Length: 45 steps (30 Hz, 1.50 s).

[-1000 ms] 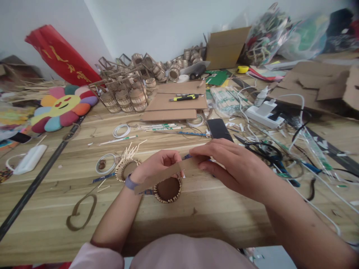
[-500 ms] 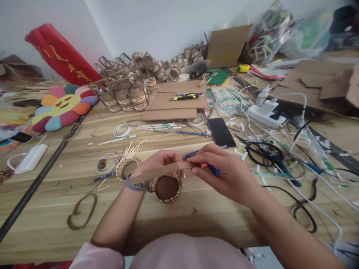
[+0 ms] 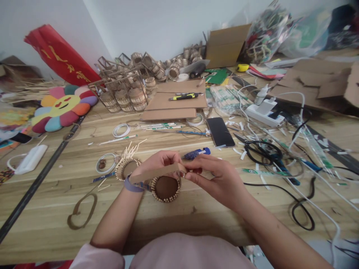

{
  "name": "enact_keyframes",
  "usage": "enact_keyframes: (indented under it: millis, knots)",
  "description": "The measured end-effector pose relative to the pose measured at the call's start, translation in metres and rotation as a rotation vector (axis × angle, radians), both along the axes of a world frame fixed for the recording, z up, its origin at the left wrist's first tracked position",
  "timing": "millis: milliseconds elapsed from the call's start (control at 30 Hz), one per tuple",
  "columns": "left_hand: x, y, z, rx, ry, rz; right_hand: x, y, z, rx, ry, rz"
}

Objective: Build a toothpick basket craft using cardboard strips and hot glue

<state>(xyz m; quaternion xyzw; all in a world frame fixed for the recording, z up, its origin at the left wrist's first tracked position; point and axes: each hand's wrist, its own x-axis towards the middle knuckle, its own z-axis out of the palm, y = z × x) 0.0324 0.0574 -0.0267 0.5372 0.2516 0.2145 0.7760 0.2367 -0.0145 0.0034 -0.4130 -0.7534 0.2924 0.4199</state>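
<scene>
My left hand is closed around the far side of a small round stick-walled basket, its fingers partly hidden behind a brown strip. That strip runs from near my left wrist over to the basket's right rim. My right hand pinches the strip's end beside the rim with thumb and fingertips. Just beyond my hands lies a blue tool, probably a glue gun. A second stick ring, with long sticks standing out of it, rests left of my left hand.
Finished small baskets stand at the back, beside cardboard sheets. A phone, black cable and white power strip lie to the right. A loose brown strip is at front left.
My right hand has let go of the blue tool, which now lies on the table. It has moved slightly left and closed on the strip near the basket's rim.
</scene>
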Motion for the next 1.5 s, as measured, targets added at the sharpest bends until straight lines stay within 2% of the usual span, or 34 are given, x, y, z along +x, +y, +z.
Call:
enact_keyframes:
  millis: [367, 767, 967, 1067, 1200, 1300, 1500]
  knots:
    - [0.002, -0.003, 0.008, 0.089, 0.039, 0.021, -0.009, -0.005, -0.010, -0.065, 0.069, -0.005]
    - [0.002, -0.006, 0.000, 0.139, 0.082, 0.060, -0.015, -0.007, -0.012, -0.063, 0.119, -0.020]
    - [0.002, -0.006, -0.005, 0.212, 0.031, 0.065, -0.019, -0.007, -0.021, -0.035, 0.175, -0.057]
    - [0.003, -0.009, 0.001, 0.352, 0.025, 0.135, -0.019, -0.004, -0.030, -0.054, 0.230, -0.045]
    - [0.004, -0.016, 0.015, 0.682, 0.067, 0.152, -0.018, 0.002, -0.042, -0.060, 0.262, -0.032]
    - [0.003, -0.020, 0.020, 0.742, 0.110, 0.150, -0.019, 0.004, -0.049, -0.074, 0.286, -0.017]
    - [0.005, -0.023, 0.022, 0.807, 0.124, 0.312, -0.022, 0.006, -0.056, 0.058, 0.136, -0.049]
